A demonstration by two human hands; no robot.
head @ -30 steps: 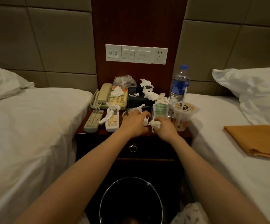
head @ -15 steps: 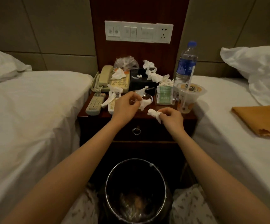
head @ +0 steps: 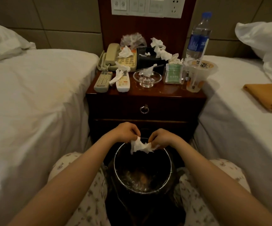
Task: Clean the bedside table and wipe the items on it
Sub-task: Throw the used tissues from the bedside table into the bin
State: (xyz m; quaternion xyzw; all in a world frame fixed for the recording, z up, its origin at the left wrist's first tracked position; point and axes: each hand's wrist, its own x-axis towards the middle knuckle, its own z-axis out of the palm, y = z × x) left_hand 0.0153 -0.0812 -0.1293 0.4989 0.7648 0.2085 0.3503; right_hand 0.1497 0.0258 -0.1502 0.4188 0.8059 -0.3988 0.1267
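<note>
Pinching crumpled white tissue [head: 140, 146] between them, the left hand [head: 125, 132] and right hand [head: 162, 137] hang in front of and below the bedside table [head: 148, 93], fingers curled onto the paper, directly over the round metal-rimmed bin [head: 114, 163] at the table's foot. The soft wad trails downward toward the bin's mouth; it may be two pieces pressed together. On the glossy dark wooden table, the plastic water bottle [head: 198, 38] at the back right carries a blue label whose white lettering is too blurred to read. The clear cup [head: 197, 75] at the right front edge has dark characters on its lid. The green packet in a clear holder [head: 173, 74] beside it shows pale print. At the table's left, two remotes [head: 103, 80] lie side by side, long axes running front to back, before a beige telephone [head: 115, 57]. More crumpled tissues sit on the phone, the white remote, the black box [head: 148, 57] and the glass dish [head: 147, 79] at the table's middle.
</note>
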